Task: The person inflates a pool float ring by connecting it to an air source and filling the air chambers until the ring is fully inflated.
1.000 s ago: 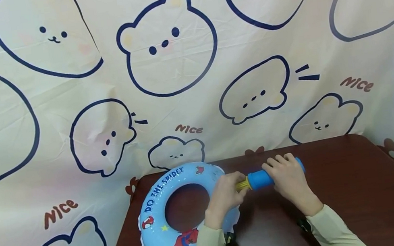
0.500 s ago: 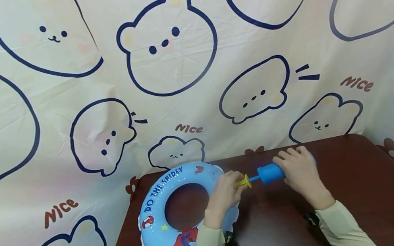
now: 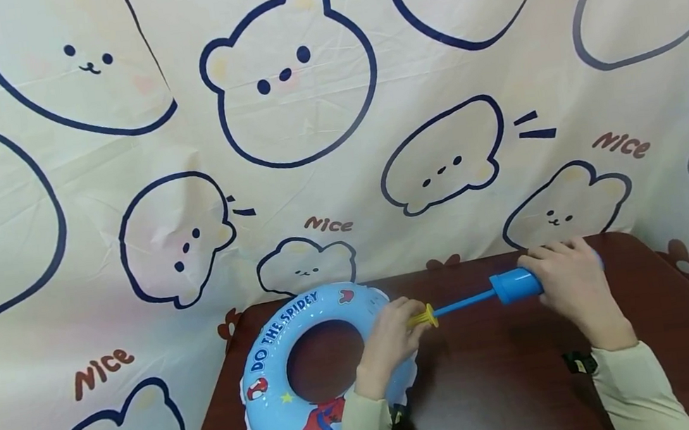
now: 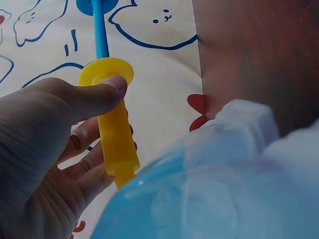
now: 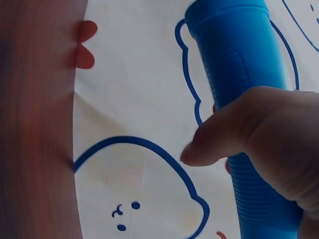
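Note:
A hand pump with a blue barrel (image 3: 513,286), a thin blue rod (image 3: 466,302) and a yellow handle (image 4: 115,134) spans the two hands. My right hand (image 3: 576,286) wraps round the ribbed barrel, its thumb across the side in the right wrist view. My left hand (image 3: 393,337) grips the yellow handle, thumb just under its round flange (image 4: 107,71). Much of the rod shows between flange and barrel. Beside and below the left hand lies an inflated light-blue swim ring (image 3: 275,393) with "DO THE SPIDEY" lettering; the left forearm covers part of it.
The dark brown table (image 3: 491,383) carries the ring on its left side. A pale curtain (image 3: 432,84) printed with cartoon animals hangs close behind the table's far edge. Dark straps (image 3: 581,362) sit at the wrists.
My right hand has moved right with the blue barrel, drawing it away from the yellow handle so more rod shows. The left hand and the ring have stayed in place.

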`<state>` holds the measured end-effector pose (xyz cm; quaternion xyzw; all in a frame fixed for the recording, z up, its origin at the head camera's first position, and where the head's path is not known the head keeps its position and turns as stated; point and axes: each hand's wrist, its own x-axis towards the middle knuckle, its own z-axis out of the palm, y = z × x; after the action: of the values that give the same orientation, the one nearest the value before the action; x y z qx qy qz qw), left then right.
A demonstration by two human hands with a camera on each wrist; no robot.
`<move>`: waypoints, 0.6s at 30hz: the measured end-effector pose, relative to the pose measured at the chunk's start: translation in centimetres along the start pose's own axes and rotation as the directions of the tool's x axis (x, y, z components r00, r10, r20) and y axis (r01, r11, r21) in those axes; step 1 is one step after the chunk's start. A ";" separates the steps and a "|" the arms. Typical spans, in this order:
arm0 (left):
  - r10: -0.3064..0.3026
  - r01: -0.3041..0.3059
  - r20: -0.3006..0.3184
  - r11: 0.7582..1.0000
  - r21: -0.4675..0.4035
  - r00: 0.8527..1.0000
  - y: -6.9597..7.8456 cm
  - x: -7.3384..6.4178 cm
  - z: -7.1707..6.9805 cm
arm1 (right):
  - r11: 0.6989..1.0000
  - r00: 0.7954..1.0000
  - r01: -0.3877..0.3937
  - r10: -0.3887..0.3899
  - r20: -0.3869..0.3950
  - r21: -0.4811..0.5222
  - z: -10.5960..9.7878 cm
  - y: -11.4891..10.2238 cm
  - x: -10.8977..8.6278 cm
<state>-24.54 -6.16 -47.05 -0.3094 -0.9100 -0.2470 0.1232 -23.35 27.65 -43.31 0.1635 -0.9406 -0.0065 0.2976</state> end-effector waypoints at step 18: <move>0.058 -0.055 -0.043 0.996 0.072 0.997 0.6 0.0 0.7 | 0.982 0.978 0.185 -0.186 -0.096 -0.026 4.1 -8.7 1.3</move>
<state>-24.20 -5.37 -47.41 -0.3249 -0.9059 -0.2180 0.1617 -24.06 18.64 -46.90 0.2481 -0.9054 -0.0341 0.3428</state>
